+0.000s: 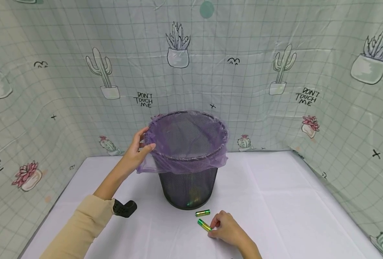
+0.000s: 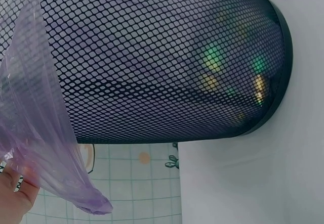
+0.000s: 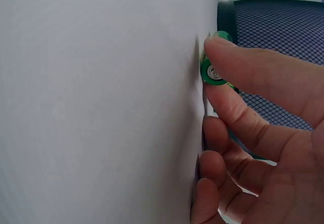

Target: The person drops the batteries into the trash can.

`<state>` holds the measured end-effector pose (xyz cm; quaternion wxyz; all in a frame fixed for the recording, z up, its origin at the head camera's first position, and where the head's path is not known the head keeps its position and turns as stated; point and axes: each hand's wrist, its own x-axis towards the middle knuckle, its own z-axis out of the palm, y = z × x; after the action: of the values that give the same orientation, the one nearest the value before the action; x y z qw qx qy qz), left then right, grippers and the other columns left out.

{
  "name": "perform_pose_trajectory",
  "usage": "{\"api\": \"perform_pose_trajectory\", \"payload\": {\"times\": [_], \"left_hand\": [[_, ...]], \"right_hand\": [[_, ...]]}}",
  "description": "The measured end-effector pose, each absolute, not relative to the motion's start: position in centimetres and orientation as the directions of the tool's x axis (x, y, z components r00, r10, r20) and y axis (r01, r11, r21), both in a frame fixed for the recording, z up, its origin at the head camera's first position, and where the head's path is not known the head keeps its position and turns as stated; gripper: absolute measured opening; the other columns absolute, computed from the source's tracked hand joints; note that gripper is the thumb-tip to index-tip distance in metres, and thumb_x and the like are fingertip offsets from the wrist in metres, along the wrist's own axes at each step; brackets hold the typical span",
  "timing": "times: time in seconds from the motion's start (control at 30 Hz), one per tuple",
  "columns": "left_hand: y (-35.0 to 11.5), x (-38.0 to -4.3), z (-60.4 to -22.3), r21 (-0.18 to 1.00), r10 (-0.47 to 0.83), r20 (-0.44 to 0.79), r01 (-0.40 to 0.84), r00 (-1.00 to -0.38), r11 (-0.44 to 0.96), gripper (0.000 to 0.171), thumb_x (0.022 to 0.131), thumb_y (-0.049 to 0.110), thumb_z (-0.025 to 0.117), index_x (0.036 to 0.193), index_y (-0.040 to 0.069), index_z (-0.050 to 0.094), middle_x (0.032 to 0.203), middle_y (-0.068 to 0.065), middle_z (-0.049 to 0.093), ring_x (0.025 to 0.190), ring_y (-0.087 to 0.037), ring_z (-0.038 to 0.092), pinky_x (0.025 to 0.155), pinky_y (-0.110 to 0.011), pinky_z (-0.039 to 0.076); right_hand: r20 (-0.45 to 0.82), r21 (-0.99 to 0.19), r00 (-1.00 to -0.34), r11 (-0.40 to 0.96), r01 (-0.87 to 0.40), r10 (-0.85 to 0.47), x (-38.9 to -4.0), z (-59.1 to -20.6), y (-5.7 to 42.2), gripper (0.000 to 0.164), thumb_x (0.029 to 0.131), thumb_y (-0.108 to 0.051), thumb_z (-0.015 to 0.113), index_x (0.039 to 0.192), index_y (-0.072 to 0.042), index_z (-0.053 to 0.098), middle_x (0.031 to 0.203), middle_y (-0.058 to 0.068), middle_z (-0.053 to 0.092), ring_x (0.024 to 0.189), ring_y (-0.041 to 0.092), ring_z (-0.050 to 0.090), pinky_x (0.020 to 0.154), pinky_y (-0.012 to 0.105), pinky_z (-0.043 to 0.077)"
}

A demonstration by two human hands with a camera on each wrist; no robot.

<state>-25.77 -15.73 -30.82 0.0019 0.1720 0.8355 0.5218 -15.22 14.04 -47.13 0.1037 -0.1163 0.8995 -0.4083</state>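
Observation:
A black mesh wastebasket stands upright on the white table, lined with a thin purple bag folded over its rim. My left hand grips the lined rim at the left, thumb on the inner side. In front of the basket, my right hand pinches one end of a green and gold battery between thumb and index finger, low at the tabletop. A second battery lies just behind it, close to the basket's base. Through the mesh, green and gold batteries show blurred at the bottom.
White cloth covers the table. A patterned curtain with drawn cacti hangs behind the basket and along both sides. On my left forearm sits a black wrist device.

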Motion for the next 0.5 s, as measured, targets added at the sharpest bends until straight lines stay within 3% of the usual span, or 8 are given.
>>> {"api": "perform_pose_trajectory", "payload": {"times": [0.5], "left_hand": [[-15.67, -25.58, -30.7, 0.869, 0.286, 0.179, 0.288, -0.941, 0.402, 0.07, 0.093, 0.027, 0.045, 0.15, 0.018, 0.005, 0.151, -0.022, 0.009, 0.128, -0.039, 0.026, 0.097, -0.056, 0.033]], "right_hand": [[-0.085, -0.766, -0.938, 0.624, -0.155, -0.337, -15.51, -47.01, 14.3, 0.014, 0.071, -0.013, 0.074, 0.075, -0.005, 0.063, 0.079, 0.002, 0.049, 0.073, 0.012, 0.044, 0.061, 0.02, 0.036]]}}
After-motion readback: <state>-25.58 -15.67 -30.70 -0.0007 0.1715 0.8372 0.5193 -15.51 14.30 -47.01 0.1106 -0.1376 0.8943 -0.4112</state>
